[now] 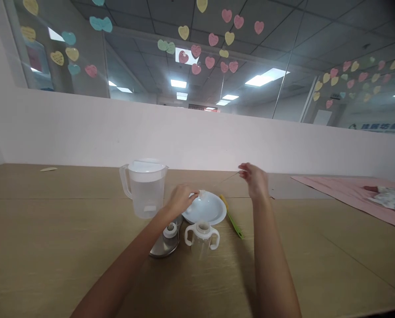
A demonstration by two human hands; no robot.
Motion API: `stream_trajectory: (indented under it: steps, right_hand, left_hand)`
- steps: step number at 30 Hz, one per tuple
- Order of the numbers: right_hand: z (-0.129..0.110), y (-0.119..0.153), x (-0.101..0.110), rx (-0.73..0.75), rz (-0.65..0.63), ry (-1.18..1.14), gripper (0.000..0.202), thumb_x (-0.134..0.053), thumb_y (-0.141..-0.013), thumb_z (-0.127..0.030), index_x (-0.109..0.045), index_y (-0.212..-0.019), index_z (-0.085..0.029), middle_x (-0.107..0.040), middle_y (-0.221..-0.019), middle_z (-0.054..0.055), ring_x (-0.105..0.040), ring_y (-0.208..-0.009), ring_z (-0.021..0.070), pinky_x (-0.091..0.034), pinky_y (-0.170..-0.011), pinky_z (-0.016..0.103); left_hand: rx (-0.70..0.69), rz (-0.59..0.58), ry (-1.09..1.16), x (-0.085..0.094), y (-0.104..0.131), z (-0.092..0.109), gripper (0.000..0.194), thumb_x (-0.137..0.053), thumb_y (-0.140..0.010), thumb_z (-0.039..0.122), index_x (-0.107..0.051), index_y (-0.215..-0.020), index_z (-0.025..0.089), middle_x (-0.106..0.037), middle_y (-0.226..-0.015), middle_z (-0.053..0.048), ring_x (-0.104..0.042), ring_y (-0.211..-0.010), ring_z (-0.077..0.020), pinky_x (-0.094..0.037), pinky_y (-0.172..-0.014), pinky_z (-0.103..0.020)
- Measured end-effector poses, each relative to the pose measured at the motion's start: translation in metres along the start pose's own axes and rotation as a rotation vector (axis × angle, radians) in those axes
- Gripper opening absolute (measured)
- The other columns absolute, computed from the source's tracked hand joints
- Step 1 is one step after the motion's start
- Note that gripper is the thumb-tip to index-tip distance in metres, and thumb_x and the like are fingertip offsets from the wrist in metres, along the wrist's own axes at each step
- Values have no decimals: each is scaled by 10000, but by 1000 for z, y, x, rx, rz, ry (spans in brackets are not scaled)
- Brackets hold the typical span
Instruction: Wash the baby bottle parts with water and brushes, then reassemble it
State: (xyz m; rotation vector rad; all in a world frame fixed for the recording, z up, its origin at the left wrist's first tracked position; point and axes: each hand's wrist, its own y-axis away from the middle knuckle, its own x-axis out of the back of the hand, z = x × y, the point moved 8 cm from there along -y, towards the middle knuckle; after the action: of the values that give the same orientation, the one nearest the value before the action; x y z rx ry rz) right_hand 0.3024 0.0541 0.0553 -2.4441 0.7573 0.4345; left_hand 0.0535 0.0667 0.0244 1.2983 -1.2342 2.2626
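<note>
My left hand (182,199) is closed in a pinch on a small translucent white piece (202,193) over the far rim of a white bowl (219,216). Raised to the right of the bowl, my right hand (255,180) pinches a thin wire-like stick (229,177) that slants down toward the left. A clear baby bottle (201,245) with two white handles stands uncapped in front of the bowl. Under my left forearm, partly covered, a metal tray (162,250) bears a white ring with a teat (170,230).
A lidded clear pitcher (147,190) stands left of the bowl. A green-handled brush (234,224) with a yellow head lies to its right. Farther right is a pink cloth (329,187) with a patterned bundle (392,199). A white wall (197,139) bounds the table behind.
</note>
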Motion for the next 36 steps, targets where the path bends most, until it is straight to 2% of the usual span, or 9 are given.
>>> stream_trajectory:
  steps: [2, 6, 11, 17, 20, 23, 28, 32, 36]
  right_hand:
    - [46, -1, -17, -224, -192, 12, 106, -585, -703, -249, -607, -676, -148, -638, -684, 49, -562, -534, 103, -500, -520, 217]
    - [90, 4, -21, -356, -294, 47, 103, -588, -709, -214, -622, -671, -124, -644, -692, 78, -589, -571, 112, -515, -570, 212]
    - [106, 0, -16, -396, -307, 91, 134, -547, -752, -223, -616, -692, -126, -650, -712, 77, -598, -593, 116, -524, -598, 226]
    - [118, 1, -18, -404, -307, 222, 107, -528, -744, -178, -600, -714, -105, -641, -688, 78, -603, -588, 123, -522, -604, 233]
    - [126, 7, -17, -419, -305, 292, 78, -541, -732, -168, -585, -729, -103, -624, -656, 73, -604, -589, 131, -523, -601, 239]
    - [129, 11, -15, -420, -283, 353, 74, -545, -738, -185, -558, -758, -115, -611, -673, 63, -603, -589, 128, -522, -593, 236]
    - [124, 8, -15, -368, -261, 459, 95, -517, -754, -194, -533, -814, -122, -598, -782, 57, -607, -580, 120, -509, -559, 224]
    - [118, 9, -19, -333, -281, 562, 133, -528, -749, -203, -548, -844, -112, -605, -870, 75, -615, -588, 123, -487, -515, 204]
    - [92, 19, -33, -311, -370, 631, 156, -552, -746, -212, -565, -852, -98, -605, -914, 102, -602, -542, 124, -474, -466, 214]
  left_hand:
    - [-28, -71, -133, -11, 1, -1, 219, -495, -792, 172, -708, -838, 193, -691, -835, -89, -594, -807, -210, -396, -760, -309]
    - [-27, -156, -169, -30, 3, -8, 197, -529, -690, 58, -690, -648, 164, -670, -709, -113, -577, -775, -231, -384, -738, -325]
    - [48, -215, -118, -53, 5, -25, 171, -569, -640, 60, -616, -499, 144, -633, -614, -119, -567, -743, -231, -396, -718, -326]
    - [119, -334, 109, -76, 3, -36, 65, -606, -590, 108, -645, -560, 150, -647, -577, -30, -582, -607, -154, -423, -619, -236]
    - [166, -340, 254, -79, 1, -40, 91, -588, -614, 133, -671, -649, 143, -683, -655, -22, -608, -631, -139, -433, -595, -197]
    - [237, -210, 373, -68, -3, -49, 170, -541, -693, 201, -671, -768, 122, -700, -775, -52, -630, -723, -157, -455, -635, -210]
    - [332, 87, 500, -33, -10, -57, 244, -488, -767, 276, -640, -847, 103, -682, -893, -99, -617, -843, -192, -463, -743, -278]
    - [309, 165, 625, -1, -11, -36, 310, -517, -772, 356, -626, -895, 94, -675, -844, -89, -619, -790, -182, -476, -700, -274]
    - [195, 117, 769, 28, -5, 0, 249, -605, -725, 318, -650, -855, 110, -676, -860, -76, -609, -824, -178, -466, -745, -277]
